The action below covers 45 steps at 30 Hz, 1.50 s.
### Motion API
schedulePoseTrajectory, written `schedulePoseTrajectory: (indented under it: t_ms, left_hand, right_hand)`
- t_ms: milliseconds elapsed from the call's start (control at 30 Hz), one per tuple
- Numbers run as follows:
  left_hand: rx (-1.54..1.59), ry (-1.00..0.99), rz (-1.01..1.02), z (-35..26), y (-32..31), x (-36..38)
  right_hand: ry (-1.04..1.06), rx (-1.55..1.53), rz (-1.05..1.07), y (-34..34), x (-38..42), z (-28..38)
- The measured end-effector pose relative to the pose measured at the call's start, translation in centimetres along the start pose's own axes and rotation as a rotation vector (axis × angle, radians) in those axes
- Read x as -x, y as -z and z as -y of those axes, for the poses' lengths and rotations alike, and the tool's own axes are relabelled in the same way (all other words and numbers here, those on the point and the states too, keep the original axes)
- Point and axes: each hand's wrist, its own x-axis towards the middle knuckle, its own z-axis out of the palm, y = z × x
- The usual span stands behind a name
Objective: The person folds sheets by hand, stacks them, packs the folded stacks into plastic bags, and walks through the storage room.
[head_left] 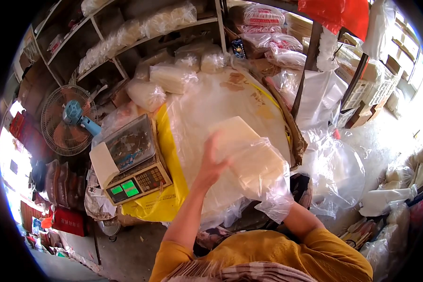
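A stack of thin, pale, flat sheets (256, 162) lies tilted above the table, its lower part inside a clear plastic bag (273, 188). The sheets' upper corner sticks out of the bag. My left hand (214, 162) is at the left edge of the stack, blurred by motion, with thumb and fingers apart. At the bag's lower right end, my right hand (286, 210) is wrapped in crumpled plastic and grips the bag; its fingers are mostly hidden.
A digital scale (135, 162) with lit green displays stands left on a yellow sheet (162, 202). Beyond it is a blue fan (73, 115). Filled clear bags (174, 77) line the table's far side. Loose plastic bags (331, 164) hang at the right, near white crates (359, 94).
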Motion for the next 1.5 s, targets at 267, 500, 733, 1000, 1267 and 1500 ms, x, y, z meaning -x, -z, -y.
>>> schedulePoseTrajectory:
  t_ms: [267,500,733,1000,1267,1500]
  left_hand:
    - [0.251,0.410,-0.016,3.0,0.9,-2.4]
    - [-0.039,0.631,-0.227,10.4,0.5,-0.5]
    - [-0.533,0.475,0.110,19.0,0.7,3.7]
    - [-0.145,0.324,0.073,10.9,-1.0,2.1]
    - [-0.719,-0.123,-0.102,8.3,2.8,-10.4]
    - [-0.532,-0.837,0.093,-7.9,5.2,-12.6]
  right_hand:
    - [0.116,0.272,-0.177,-2.2,-5.5,2.3]
    - [0.484,1.611,-0.587,2.2,-12.0,1.8]
    - [0.391,1.934,-0.514,9.9,-12.7,0.8]
    - [0.345,2.180,-0.111,9.6,-12.8,1.4]
    - [0.518,1.048,-0.198,-4.4,-10.9,4.2]
    - [1.043,1.967,0.133,-4.7,-8.3,5.1]
